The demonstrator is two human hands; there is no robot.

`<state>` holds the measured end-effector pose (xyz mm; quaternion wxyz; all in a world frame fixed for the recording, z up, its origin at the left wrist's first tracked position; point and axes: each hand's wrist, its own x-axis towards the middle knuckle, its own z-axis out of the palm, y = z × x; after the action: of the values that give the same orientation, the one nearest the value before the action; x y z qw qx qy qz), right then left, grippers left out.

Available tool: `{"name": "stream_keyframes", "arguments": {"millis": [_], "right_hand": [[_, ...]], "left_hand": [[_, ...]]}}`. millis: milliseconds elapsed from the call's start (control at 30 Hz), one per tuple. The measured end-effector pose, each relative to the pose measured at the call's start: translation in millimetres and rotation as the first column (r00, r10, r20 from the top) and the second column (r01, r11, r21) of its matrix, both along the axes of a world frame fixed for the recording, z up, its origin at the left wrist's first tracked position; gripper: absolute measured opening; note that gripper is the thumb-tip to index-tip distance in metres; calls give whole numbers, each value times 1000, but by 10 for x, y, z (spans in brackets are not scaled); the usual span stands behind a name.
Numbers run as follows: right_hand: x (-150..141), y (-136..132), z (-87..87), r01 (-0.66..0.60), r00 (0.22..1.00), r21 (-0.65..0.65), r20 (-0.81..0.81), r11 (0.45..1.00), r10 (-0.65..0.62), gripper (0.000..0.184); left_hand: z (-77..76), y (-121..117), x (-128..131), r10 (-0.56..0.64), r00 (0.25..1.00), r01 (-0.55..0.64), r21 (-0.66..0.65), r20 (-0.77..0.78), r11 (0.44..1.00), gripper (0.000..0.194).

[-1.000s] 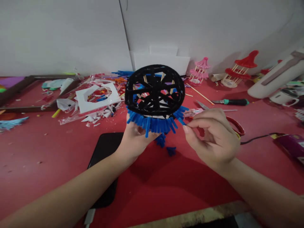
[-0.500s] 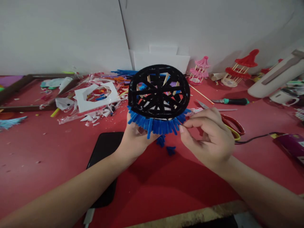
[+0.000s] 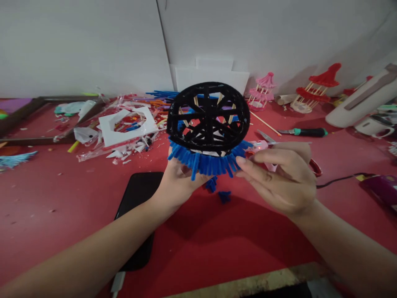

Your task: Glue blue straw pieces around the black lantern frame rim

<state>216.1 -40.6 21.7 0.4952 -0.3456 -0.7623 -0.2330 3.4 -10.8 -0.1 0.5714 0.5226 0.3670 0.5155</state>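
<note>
Shifted rightward, the blue-fringed model (image 3: 209, 117) is clasped by the left hand (image 3: 176, 181), the right hand (image 3: 283, 178) half-closed beside it, hold unclear, a mug (image 3: 372, 126) near the desk's (image 3: 46, 207) back edge.

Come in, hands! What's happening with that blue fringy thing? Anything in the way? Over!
Left hand holding black-framed craft up. Right hand at its blue fringe, pinch unclear. Scissors partly hidden behind right hand.

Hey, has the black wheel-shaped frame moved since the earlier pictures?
Yes, slightly right: the black frame now reaches about level with the right edge of the white board behind; a second ago it fell short.
</note>
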Motion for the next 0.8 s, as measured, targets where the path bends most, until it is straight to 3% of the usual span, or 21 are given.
{"name": "stream_keyframes", "arguments": {"millis": [433,800], "right_hand": [[-41,9,-26,33,995,24,-93,999,-31,16],[-27,30,-21,4,1000,62,-31,998,-2,18]], "left_hand": [[6,-17,-20,12,1000,-11,18,-27,1000,38],[3,-33,-53,19,998,-19,6,-68,1000,36]]}}
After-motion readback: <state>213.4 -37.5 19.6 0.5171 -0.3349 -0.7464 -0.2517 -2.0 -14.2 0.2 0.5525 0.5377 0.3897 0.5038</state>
